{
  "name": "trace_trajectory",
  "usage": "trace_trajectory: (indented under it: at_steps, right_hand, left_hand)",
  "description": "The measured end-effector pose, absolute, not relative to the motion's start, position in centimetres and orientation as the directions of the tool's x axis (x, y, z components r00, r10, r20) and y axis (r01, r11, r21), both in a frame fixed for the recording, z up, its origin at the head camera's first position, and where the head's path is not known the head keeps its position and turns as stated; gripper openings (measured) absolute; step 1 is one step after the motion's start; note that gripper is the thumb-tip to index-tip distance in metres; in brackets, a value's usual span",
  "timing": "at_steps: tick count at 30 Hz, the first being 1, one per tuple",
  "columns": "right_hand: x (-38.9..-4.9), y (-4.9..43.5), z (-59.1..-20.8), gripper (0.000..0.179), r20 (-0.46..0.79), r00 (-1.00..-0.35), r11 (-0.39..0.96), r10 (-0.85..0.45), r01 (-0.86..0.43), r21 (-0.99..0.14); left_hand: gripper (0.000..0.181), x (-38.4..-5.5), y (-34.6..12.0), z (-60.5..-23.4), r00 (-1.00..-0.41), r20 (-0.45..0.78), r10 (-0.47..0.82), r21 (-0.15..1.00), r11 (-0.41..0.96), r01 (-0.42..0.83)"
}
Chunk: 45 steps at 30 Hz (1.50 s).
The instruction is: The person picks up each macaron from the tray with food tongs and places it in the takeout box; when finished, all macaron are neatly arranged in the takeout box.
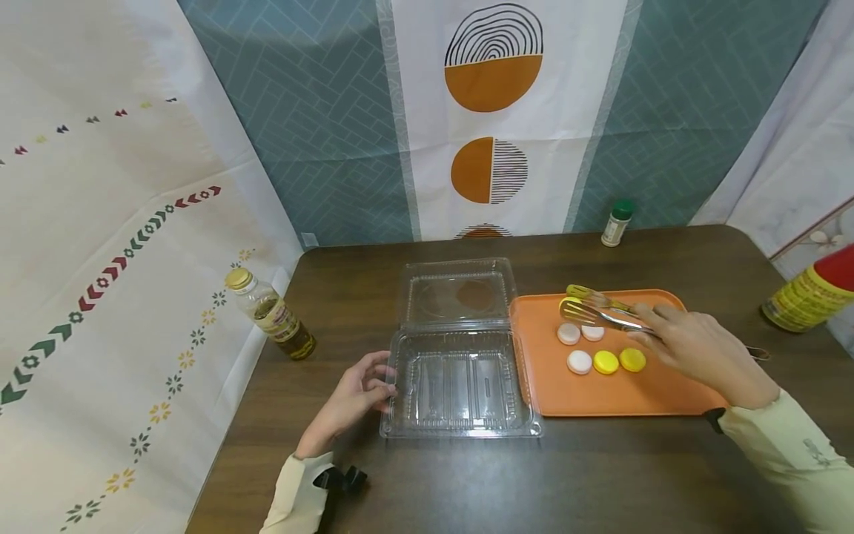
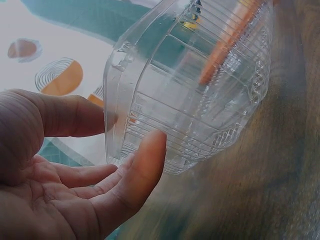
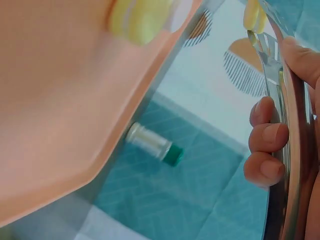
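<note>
My right hand (image 1: 694, 348) grips metal tongs (image 3: 285, 130) above an orange tray (image 1: 634, 397). In the right wrist view a yellow macaron (image 3: 255, 17) sits between the slotted tong ends. Below the tongs on the tray lie several macarons, among them a white macaron (image 1: 579, 362) and a yellow macaron (image 1: 606, 362). My left hand (image 1: 356, 393) holds the left edge of a clear plastic container (image 1: 460, 430), thumb at the rim and fingers by the outer wall. The container's lid (image 1: 460, 293) lies folded open toward the back.
An oil bottle (image 1: 273, 315) with a yellow cap stands at the left edge of the table. A green-capped shaker (image 1: 617, 222) is at the back. A red-topped yellow canister (image 1: 803, 297) stands at the far right. Patterned cloths hang behind and at the sides.
</note>
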State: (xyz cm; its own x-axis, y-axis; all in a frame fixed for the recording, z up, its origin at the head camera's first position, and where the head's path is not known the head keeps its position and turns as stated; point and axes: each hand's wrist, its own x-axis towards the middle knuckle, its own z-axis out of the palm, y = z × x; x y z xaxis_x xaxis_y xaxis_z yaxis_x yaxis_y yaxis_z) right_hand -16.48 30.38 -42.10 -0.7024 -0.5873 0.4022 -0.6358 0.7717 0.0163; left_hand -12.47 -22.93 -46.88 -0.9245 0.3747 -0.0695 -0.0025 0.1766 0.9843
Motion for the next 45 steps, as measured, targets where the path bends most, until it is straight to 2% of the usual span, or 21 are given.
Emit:
trace_trajectory:
  at_steps: [6, 11, 16, 23, 27, 31, 41, 45]
  right_hand:
    - [-16.9, 28.3, -41.2, 0.073, 0.395, -0.67, 0.742, -0.629, -0.668, 0.05]
    - [-17.3, 26.7, -40.1, 0.074, 0.357, -0.679, 0.733, -0.642, -0.68, 0.024]
    - [-17.5, 25.2, -39.6, 0.07, 0.357, -0.653, 0.71, -0.668, -0.703, 0.044]
    - [-17.5, 22.9, -38.9, 0.076, 0.272, -0.687, 0.712, -0.674, -0.702, -0.01]
    - [-17.9, 21.4, -39.1, 0.081, 0.315, -0.639, 0.675, -0.702, -0.737, 0.008]
    - [-18.1, 19.7, -39.8, 0.075, 0.361, -0.592, 0.642, -0.721, -0.766, 0.026]
    - [-18.2, 15.7, -42.3, 0.073, 0.365, -0.527, 0.577, -0.768, -0.816, 0.036]
    - [-18.3, 14.4, -42.7, 0.056, 0.337, -0.51, 0.556, -0.791, -0.83, 0.048]
  left_hand:
    - [0.058, -12.5, -22.9, -46.8, -0.925, -0.084, 0.371, 0.982, 0.187, -0.014]
    - [0.058, -12.5, -22.9, -46.9, -0.928, -0.104, 0.358, 0.98, 0.194, -0.035]
    - [0.059, -12.5, -22.8, -46.8, -0.929, -0.108, 0.353, 0.978, 0.204, -0.036]
    - [0.059, -12.6, -22.8, -46.7, -0.93, -0.103, 0.354, 0.982, 0.188, -0.037]
    - [0.059, -12.6, -22.8, -46.8, -0.931, -0.103, 0.351, 0.982, 0.187, -0.038]
    - [0.059, -12.5, -22.7, -46.8, -0.933, -0.094, 0.348, 0.984, 0.175, -0.034]
    - [0.059, -12.4, -22.5, -46.7, -0.937, -0.094, 0.338, 0.987, 0.152, -0.044]
    - [0.059, -12.5, -22.6, -46.7, -0.937, -0.093, 0.338, 0.986, 0.161, -0.04]
